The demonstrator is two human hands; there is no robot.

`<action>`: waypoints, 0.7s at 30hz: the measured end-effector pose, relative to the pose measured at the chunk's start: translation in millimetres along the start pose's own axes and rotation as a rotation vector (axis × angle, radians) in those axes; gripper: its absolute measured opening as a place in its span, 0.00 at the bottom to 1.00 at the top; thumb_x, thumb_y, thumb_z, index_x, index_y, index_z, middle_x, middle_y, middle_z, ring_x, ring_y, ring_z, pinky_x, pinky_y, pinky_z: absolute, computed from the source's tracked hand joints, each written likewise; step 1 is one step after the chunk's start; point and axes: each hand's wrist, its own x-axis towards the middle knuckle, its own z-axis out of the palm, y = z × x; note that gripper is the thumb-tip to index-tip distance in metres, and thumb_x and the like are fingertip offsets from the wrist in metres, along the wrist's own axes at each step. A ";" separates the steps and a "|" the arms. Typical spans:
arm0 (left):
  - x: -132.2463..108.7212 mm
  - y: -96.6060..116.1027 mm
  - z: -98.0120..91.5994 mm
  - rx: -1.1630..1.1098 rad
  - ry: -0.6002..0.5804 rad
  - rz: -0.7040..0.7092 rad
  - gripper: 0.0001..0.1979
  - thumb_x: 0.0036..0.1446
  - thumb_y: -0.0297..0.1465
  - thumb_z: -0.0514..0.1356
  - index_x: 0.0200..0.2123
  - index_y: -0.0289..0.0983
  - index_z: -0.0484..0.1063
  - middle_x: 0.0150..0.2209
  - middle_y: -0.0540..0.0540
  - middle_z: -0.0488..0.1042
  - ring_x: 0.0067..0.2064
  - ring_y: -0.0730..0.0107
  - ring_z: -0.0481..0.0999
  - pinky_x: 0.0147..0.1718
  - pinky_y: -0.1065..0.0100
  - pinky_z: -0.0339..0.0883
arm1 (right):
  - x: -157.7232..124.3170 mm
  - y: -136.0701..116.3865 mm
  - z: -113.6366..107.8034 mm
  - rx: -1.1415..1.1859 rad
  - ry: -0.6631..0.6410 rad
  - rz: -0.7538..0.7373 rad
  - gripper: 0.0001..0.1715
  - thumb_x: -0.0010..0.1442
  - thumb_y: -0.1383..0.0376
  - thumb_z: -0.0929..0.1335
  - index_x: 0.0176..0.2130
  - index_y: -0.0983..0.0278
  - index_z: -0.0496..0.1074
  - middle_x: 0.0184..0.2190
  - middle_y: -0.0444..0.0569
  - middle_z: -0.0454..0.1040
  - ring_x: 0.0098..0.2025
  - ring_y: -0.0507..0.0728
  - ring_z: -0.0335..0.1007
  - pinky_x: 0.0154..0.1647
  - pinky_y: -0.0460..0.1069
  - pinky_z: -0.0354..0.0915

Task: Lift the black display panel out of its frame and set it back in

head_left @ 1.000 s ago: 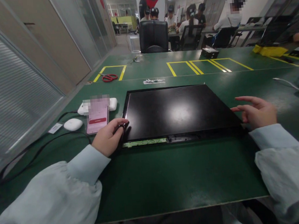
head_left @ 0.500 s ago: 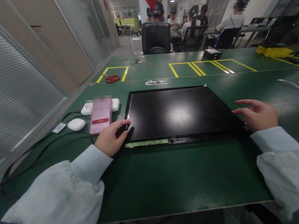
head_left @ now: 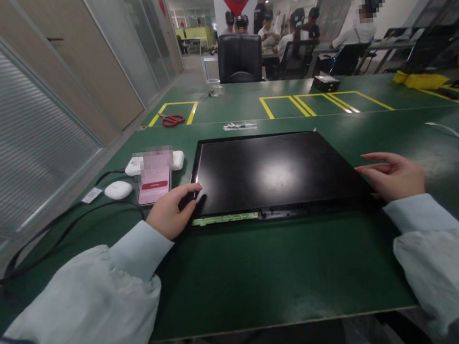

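Note:
A black flat screen panel [head_left: 269,171] lies on the green table [head_left: 286,274], with a green circuit strip [head_left: 225,219] exposed along the left part of its near edge. My left hand [head_left: 172,212] grips the panel's left edge near the front corner, fingertips on the rim. At the right edge, my right hand [head_left: 396,176] touches the panel near its front corner with thumb and a finger, while the index finger is stretched out.
Left of the panel are a phone [head_left: 154,186], a white oval case [head_left: 118,190], a power strip [head_left: 178,160] and black cables. Red-handled scissors [head_left: 173,120], yellow tape marks and a black box [head_left: 325,82] are farther back. People sit beyond an office chair [head_left: 239,58].
Both hands stay at the panel's edges; the right thumb and fingers have drawn slightly closer together. A person in the background has shifted to the right.

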 end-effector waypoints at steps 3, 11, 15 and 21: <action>0.0 0.0 0.9 -0.010 0.008 -0.002 0.23 0.57 0.40 0.55 0.52 0.36 0.75 0.55 0.36 0.79 0.56 0.48 0.78 0.60 0.47 0.67 | 1.2 3.1 1.2 0.039 -0.007 -0.015 0.26 0.40 0.65 0.73 0.43 0.62 0.80 0.31 0.50 0.82 0.30 0.56 0.77 0.22 0.44 0.69; -0.8 -0.2 0.9 -0.003 0.009 -0.002 0.23 0.57 0.40 0.55 0.52 0.36 0.75 0.57 0.35 0.78 0.58 0.48 0.77 0.62 0.46 0.65 | 7.1 13.0 1.0 0.025 -0.046 -0.037 0.27 0.39 0.65 0.74 0.43 0.63 0.80 0.31 0.51 0.81 0.24 0.53 0.72 0.17 0.43 0.63; -0.8 0.3 0.4 -0.009 0.004 -0.007 0.22 0.57 0.40 0.55 0.52 0.38 0.75 0.57 0.37 0.78 0.59 0.50 0.77 0.63 0.46 0.64 | 4.6 12.3 2.8 -0.045 -0.056 -0.047 0.26 0.41 0.64 0.74 0.44 0.63 0.80 0.31 0.51 0.81 0.23 0.52 0.71 0.17 0.43 0.62; -0.5 0.8 0.3 -0.019 0.009 0.001 0.23 0.57 0.40 0.56 0.51 0.37 0.76 0.57 0.36 0.78 0.58 0.47 0.77 0.63 0.45 0.64 | 6.0 8.9 -0.1 -0.172 -0.054 -0.054 0.22 0.47 0.61 0.72 0.43 0.60 0.82 0.30 0.48 0.82 0.25 0.54 0.74 0.19 0.44 0.62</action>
